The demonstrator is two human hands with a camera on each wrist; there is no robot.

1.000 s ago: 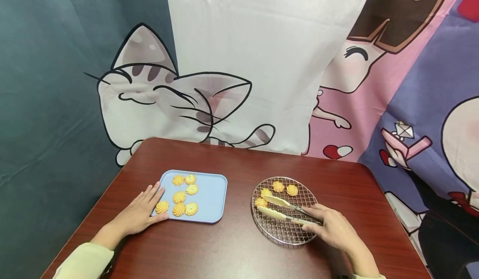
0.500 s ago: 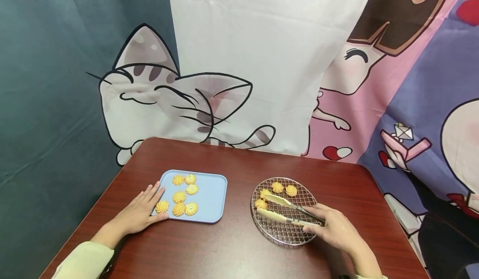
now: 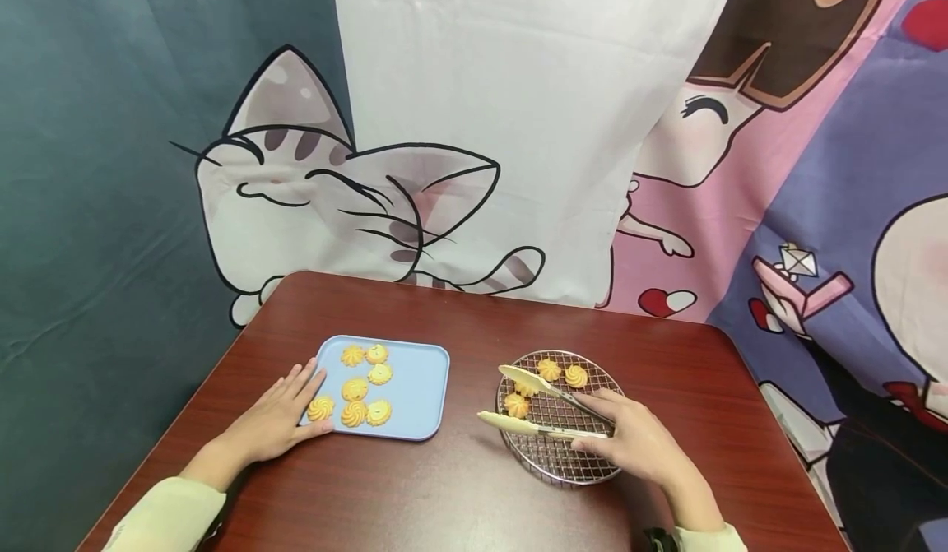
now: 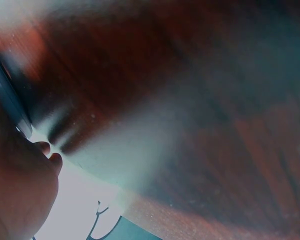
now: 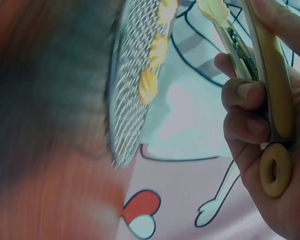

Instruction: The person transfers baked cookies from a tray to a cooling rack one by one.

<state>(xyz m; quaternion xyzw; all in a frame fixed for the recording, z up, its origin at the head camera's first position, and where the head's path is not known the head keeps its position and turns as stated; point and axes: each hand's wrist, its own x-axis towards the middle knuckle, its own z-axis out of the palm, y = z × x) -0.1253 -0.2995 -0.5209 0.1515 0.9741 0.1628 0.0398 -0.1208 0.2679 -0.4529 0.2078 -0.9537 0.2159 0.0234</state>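
My right hand [image 3: 637, 437] grips a pair of tongs [image 3: 566, 432] with pale yellow tips and metal arms. The tongs are spread apart over the left part of a round wire rack [image 3: 563, 461], their tips reaching past its left rim. Several golden piped cookies lie on the rack, one [image 3: 517, 405] seen between the tong arms. In the right wrist view my fingers [image 5: 244, 92] curl round the yellow handle [image 5: 277, 75], which ends in a ring. My left hand [image 3: 274, 420] rests with straight fingers on the left edge of a light blue tray [image 3: 415, 396].
Several cookies [image 3: 355, 389] sit on the left half of the tray. Both the tray and rack stand on a reddish-brown wooden table [image 3: 474, 486]. A cartoon-printed cloth [image 3: 533, 108] hangs behind the table's far edge.
My right hand has moved left with the tongs, and their tips now stand wider apart, farther left over the rack's rim. The left hand and tray have stayed in place.
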